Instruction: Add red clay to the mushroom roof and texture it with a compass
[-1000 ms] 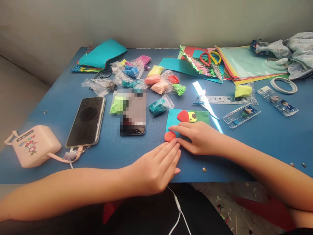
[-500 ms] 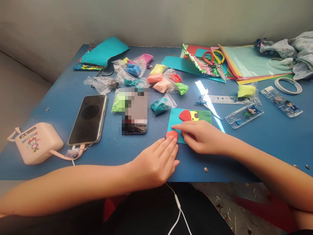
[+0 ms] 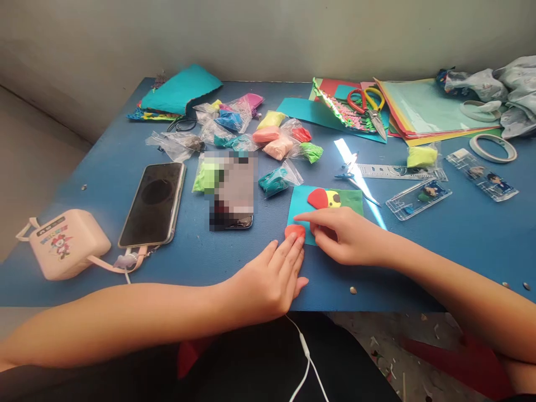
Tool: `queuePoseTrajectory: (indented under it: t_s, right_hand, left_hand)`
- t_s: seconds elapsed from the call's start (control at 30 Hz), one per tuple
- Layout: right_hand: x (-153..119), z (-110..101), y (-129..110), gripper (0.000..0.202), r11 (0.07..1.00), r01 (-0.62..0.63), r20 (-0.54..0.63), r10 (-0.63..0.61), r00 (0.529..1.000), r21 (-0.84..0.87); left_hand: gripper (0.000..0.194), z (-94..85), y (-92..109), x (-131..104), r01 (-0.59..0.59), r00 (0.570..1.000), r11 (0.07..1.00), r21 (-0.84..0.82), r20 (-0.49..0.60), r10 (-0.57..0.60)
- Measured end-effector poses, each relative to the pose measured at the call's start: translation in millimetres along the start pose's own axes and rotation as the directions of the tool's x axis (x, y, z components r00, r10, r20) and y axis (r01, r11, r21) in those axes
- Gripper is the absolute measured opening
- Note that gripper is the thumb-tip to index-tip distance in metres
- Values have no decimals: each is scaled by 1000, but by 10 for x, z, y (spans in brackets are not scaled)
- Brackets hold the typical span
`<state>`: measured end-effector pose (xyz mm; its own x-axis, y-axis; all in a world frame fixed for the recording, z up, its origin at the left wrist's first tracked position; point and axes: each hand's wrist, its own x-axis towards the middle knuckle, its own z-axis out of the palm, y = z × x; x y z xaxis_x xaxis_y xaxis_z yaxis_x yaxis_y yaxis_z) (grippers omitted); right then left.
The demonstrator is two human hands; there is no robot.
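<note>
A small teal and green card [image 3: 298, 200] lies near the table's front edge. On it are a red clay shape [image 3: 317, 199] and a yellow piece [image 3: 333, 199] with dark spots. At the card's lower left corner is a coral-red flat clay piece [image 3: 295, 230]. My left hand [image 3: 272, 276] rests flat with its fingertips on that piece, fingers stretched out. My right hand [image 3: 341, 231] lies over the card, index finger extended to its left edge just above the coral piece, the other fingers curled with nothing visible in them.
Bagged clay [image 3: 278, 148] lies beyond the card, phones [image 3: 153, 204] and a pink case [image 3: 69, 244] to the left. A ruler [image 3: 389, 171], pliers [image 3: 377, 120], coloured sheets [image 3: 435, 106], a tape roll [image 3: 493, 148] and clear packs [image 3: 419, 198] sit right.
My left hand's fingers have spread slightly on the coral piece. My right hand has barely moved, its index finger still extended. The view has shifted very slightly.
</note>
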<state>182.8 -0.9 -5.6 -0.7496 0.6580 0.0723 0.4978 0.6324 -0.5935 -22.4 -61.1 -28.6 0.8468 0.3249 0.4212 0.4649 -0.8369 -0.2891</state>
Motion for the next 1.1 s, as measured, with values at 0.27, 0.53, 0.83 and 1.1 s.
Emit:
queuePoseTrajectory:
  t_s: [0.27,0.53,0.83,1.1]
  right_hand:
    - [-13,2,-23,30,990,-121,9,122,992,-77]
    - [74,97,-173,22,854,-195,136,293,946,-482]
    - [151,101,-260,24,798,-283,172,429,887,-532]
    - [170,108,-263,24,790,-290,158,434,887,-539]
  left_hand:
    - [31,-51,-47,6,-9,997,1000,-29,-80,7]
    - [38,-55,-105,60,273,955,961,41,109,-276]
    - [41,-7,-71,263,544,646,834,91,588,-487]
    - [39,-22,-101,289,523,650,851,46,623,-434]
